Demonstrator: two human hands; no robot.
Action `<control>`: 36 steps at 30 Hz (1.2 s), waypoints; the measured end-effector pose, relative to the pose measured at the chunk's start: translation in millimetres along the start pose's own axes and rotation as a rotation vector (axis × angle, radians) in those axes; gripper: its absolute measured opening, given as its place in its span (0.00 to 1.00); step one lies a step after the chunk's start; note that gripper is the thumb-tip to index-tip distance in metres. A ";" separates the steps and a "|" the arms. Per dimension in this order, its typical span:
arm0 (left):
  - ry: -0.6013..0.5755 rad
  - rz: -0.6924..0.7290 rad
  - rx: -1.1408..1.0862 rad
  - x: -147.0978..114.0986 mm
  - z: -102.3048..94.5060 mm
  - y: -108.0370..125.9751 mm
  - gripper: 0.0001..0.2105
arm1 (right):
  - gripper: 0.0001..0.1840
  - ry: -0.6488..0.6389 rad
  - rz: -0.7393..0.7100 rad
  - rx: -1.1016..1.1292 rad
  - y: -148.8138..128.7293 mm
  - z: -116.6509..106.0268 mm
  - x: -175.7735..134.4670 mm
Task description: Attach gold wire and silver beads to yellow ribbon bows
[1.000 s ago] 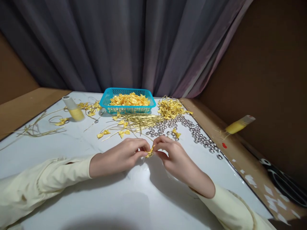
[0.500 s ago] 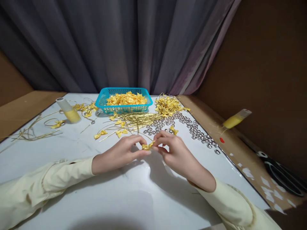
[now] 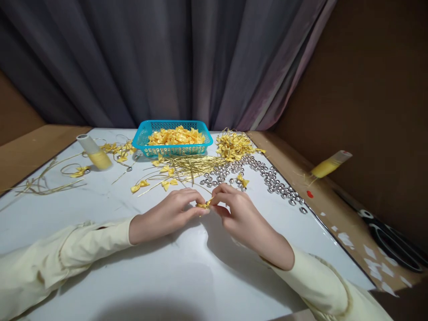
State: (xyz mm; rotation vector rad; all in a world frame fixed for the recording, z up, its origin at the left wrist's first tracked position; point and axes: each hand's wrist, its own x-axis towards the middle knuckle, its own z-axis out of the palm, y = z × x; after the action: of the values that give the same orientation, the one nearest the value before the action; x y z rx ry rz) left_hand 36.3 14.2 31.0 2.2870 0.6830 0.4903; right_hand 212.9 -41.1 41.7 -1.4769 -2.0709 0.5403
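Observation:
Between my fingertips, over the middle of the white tabletop [image 3: 147, 276], is a small yellow ribbon bow [image 3: 203, 205]. My left hand [image 3: 179, 208] pinches it from the left with thumb and forefinger. From the other side, my right hand [image 3: 236, 211] closes its fingertips on the bow's right end, where a thin gold cord [image 3: 199, 188] seems to run up and away. The fingers cover much of the bow. Just beyond my hands lie silver beads [image 3: 217, 175], a bundle of gold cords [image 3: 197, 166] and several loose yellow bows [image 3: 170, 184].
At the back stands a blue basket [image 3: 139, 141] full of yellow bows, beside a heap of corded bows [image 3: 234, 146]. A glue bottle [image 3: 96, 154] leans at the left; another bottle [image 3: 331, 164] is at the right. Scissors [image 3: 391, 243] and white scraps [image 3: 372, 267] lie on the right.
My right hand has shifted slightly left, closer to my left fingertips. The bow has turned a little between the fingers and shows less of itself.

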 end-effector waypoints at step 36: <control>-0.045 0.093 0.081 0.4 -3.0 2.6 0.10 | 0.14 0.048 -0.139 -0.143 -0.3 5.4 -5.1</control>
State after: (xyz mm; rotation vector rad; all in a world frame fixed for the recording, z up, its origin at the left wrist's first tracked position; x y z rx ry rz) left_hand 35.9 14.3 35.0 2.4069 0.5859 0.4609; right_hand 210.6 -46.1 36.7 -1.3956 -2.1930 0.3055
